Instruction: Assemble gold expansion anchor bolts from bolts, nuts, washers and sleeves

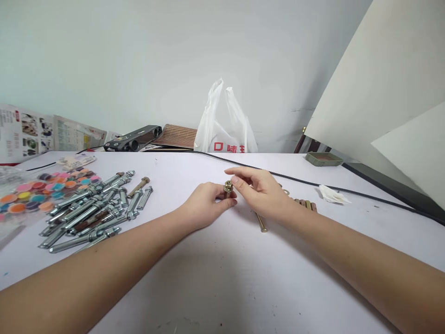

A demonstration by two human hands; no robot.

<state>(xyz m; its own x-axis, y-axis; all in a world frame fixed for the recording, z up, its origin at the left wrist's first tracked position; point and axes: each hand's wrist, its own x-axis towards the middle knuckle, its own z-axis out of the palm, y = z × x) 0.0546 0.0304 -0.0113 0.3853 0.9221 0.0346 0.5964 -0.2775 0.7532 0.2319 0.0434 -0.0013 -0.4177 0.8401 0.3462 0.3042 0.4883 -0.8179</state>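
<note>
A brass-coloured expansion bolt [227, 189] stands upright with a nut at its top. My left hand [207, 202] is closed round it, thumb and fingers pinching it below the nut. Close against the nut's right side is the thumb of my right hand [259, 188]; its index finger stretches out behind the nut, apart from the thumb. I cannot tell whether the thumb touches the nut. A brass-coloured bolt rod [261, 222] lies below my right hand, partly hidden by it. Beyond my right wrist are several brass-coloured sleeves [307, 204] and a washer [285, 192].
A pile of silver expansion bolts [86, 211] lies on the left, beside a clear bag of coloured discs [26, 197]. A black cable [295, 177] crosses the table's far side. Crumpled tissue [333, 195], a green tray [324, 159] and a white plastic bag [225, 127] lie farther back.
</note>
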